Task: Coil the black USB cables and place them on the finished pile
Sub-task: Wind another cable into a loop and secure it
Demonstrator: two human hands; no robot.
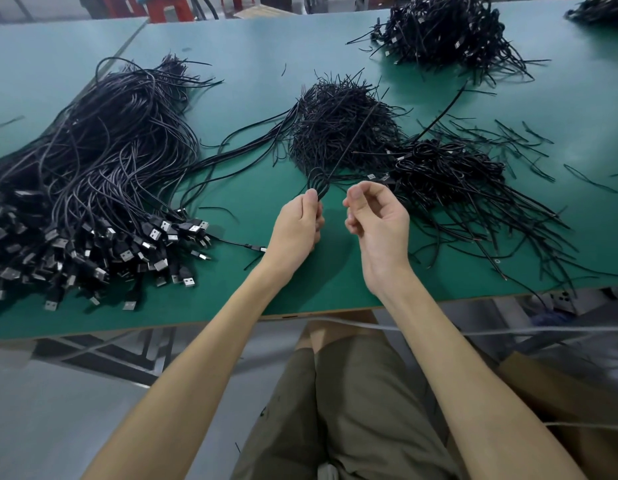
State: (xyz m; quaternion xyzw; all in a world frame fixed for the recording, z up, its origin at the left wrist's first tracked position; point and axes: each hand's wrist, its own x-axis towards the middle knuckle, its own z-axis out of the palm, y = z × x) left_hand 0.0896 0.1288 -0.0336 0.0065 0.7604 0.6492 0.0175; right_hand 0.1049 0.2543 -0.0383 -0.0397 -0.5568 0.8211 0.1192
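Olive shorts (pixel 352 393) sit nearest in my view, and two bare forearms reach over the green table (pixel 252 64). Left hand (pixel 298 225): thumb and fingers pinch one black USB cable (pixel 317 183), gathered into a few loops above the table; its tail rises over the middle heap. Right hand (pixel 376 220): fingers loosely curled, holding nothing, just beside the loops and apart from them. I count five black heaps: loose cables with plugs (pixel 103 168) at left; thin short strands (pixel 342 133) in the middle; coiled cables (pixel 446 174) right of the right hand; far heap (pixel 446 29); corner heap (pixel 602 8), mostly cut off.
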